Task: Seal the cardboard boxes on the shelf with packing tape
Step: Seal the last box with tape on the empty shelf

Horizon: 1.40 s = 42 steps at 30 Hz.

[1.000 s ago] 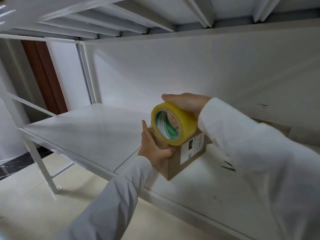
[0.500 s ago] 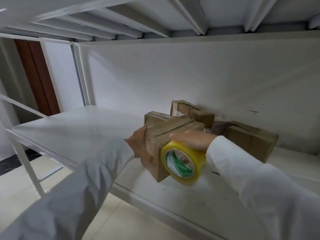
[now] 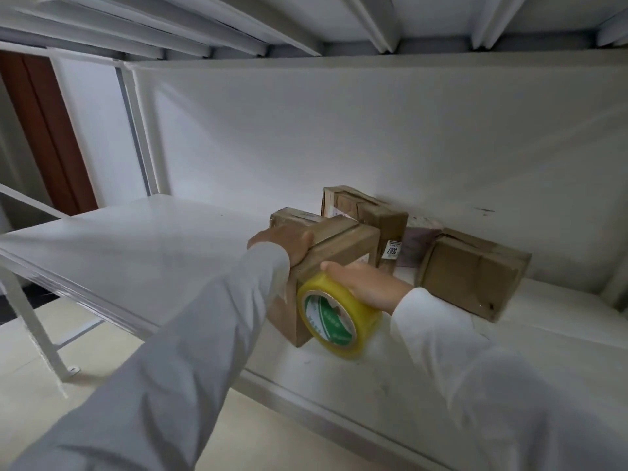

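The cardboard box [image 3: 334, 246] being taped stands near the front edge of the white shelf [image 3: 136, 239], one corner turned toward the camera, its top flaps meeting along a seam. The left hand [image 3: 287, 243] rests against the box's left side near the top, fingers wrapped onto the upper edge and gripping it. The right hand [image 3: 365, 283] holds the yellow tape roll [image 3: 336, 317] from above, thumb along the top and fingers curled round the far side; the roll is pressed against the box's right face, low down, its green-and-white core facing the camera. Both arms wear white sleeves. Behind the held box, against the shelf's back wall, sit three more boxes: one [image 3: 292, 215] just behind the left hand, one [image 3: 363, 207] with a small white label on its side, and one [image 3: 472, 271] to the right, already wrapped in tape. A brown door [image 3: 44, 130] shows at the far left.
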Tool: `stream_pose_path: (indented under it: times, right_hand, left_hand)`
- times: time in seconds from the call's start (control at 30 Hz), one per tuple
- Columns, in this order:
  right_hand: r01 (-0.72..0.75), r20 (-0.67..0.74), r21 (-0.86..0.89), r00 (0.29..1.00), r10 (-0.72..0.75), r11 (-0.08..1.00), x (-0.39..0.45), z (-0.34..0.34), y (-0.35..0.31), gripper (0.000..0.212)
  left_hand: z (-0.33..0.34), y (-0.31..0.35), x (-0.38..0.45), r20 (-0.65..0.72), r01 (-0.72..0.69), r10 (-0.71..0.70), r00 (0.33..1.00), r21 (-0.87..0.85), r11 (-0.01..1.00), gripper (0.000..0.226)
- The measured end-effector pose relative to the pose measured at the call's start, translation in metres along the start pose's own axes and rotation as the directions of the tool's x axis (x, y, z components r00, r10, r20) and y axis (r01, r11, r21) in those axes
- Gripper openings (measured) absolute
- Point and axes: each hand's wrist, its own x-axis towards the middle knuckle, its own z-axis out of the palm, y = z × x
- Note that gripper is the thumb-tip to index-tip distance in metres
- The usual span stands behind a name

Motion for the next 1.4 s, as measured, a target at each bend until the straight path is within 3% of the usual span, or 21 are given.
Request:
stream_pose_path:
  times: [0.13, 0.23, 0.3, 0.4, 0.47, 0.57, 0.67, 0.8, 0.97, 1.13, 1.27, 1.4]
  right_hand:
    - [0.016, 0.004, 0.014, 1.0, -0.016, 1.0, 0.004, 0.001, 0.004, 0.046]
    - [0.019, 0.02, -0.004, 1.0, -0.019, 1.0, 0.004, 0.0, 0.004, 0.047]
    - [0.009, 0.04, -0.025, 0.999, -0.008, 1.0, 0.004, -0.001, 0.004, 0.049]
    - [-0.033, 0.074, -0.059, 0.997, 0.037, 0.998, 0.002, -0.002, 0.005, 0.058]
    - [-0.054, 0.093, -0.059, 0.994, 0.059, 0.997, 0.0, -0.004, 0.009, 0.062]
    - [-0.054, 0.105, -0.066, 0.993, 0.061, 0.996, -0.004, -0.006, 0.014, 0.06]
    - [-0.051, 0.1, -0.033, 0.994, 0.054, 0.998, -0.006, -0.007, 0.015, 0.052]
    - [-0.038, 0.096, 0.004, 0.995, 0.037, 0.999, -0.002, -0.004, 0.013, 0.054]
    - [-0.038, 0.056, 0.103, 0.998, 0.033, 0.994, 0.003, 0.0, 0.013, 0.085]
    - [-0.029, 0.062, 0.19, 0.998, 0.018, 0.981, 0.006, 0.003, 0.02, 0.073]
    - [-0.028, 0.064, 0.183, 0.998, 0.016, 0.983, 0.005, 0.002, 0.018, 0.084]
    - [-0.047, 0.084, 0.139, 0.996, 0.035, 0.989, 0.002, 0.001, 0.014, 0.083]
  left_hand:
    - [0.002, -0.004, 0.001, 0.009, 0.014, -0.013, 1.0, -0.055, 0.998, 0.051]
    - [0.012, -0.007, 0.005, -0.02, 0.139, -0.144, 0.989, -0.168, 0.976, 0.061]
    - [0.014, -0.004, 0.002, -0.15, 0.228, -0.233, 0.961, -0.049, 0.973, 0.066]
    - [0.016, 0.003, -0.006, -0.287, 0.113, -0.054, 0.956, 0.191, 0.975, 0.073]
    - [0.015, 0.008, -0.01, -0.238, 0.064, -0.017, 0.971, 0.191, 0.98, 0.082]
    - [0.015, 0.012, -0.008, -0.128, 0.056, -0.049, 0.991, 0.052, 0.997, 0.092]
    - [0.012, 0.009, -0.003, -0.107, 0.085, -0.087, 0.99, -0.02, 0.996, 0.095]
    - [0.012, -0.002, 0.005, -0.065, 0.133, -0.135, 0.989, -0.032, 0.991, 0.091]
    - [0.014, -0.016, 0.015, -0.074, 0.177, -0.19, 0.979, -0.153, 0.972, 0.086]
    - [0.016, -0.036, 0.03, -0.12, 0.229, -0.278, 0.953, -0.313, 0.922, 0.059]
    - [0.015, -0.046, 0.038, 0.002, 0.326, -0.363, 0.932, -0.444, 0.835, 0.05]
    - [0.008, -0.036, 0.028, 0.171, 0.302, -0.254, 0.952, -0.388, 0.871, 0.062]
